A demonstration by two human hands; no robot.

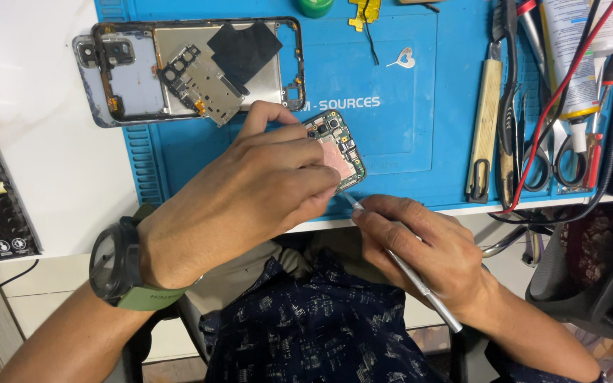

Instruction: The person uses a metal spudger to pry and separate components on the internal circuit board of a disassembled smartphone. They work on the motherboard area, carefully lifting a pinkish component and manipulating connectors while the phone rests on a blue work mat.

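- The left hand [250, 188] curls its fingers closed around a small green circuit board [336, 147], pinching it by its near edge, tilted up off the blue work mat [399, 135]; that grip seems meant to steady the board and turn its face toward the tool
- The right hand [427, 248] is closed pen-fashion on one slim metal tool [406, 273], tip just beside the board's lower corner; a hold low on the shaft suits fine control
- One wristwatch [118, 266] with a green strap sits on the left wrist
- One opened phone frame [193, 67] lies flat on the mat above the hands, with one loose metal shield plate [203, 85] and one black sheet [245, 46] resting on it
- Well to the right, several tools lie side by side, among them one pair of scissors [548, 159]; exact count unclear
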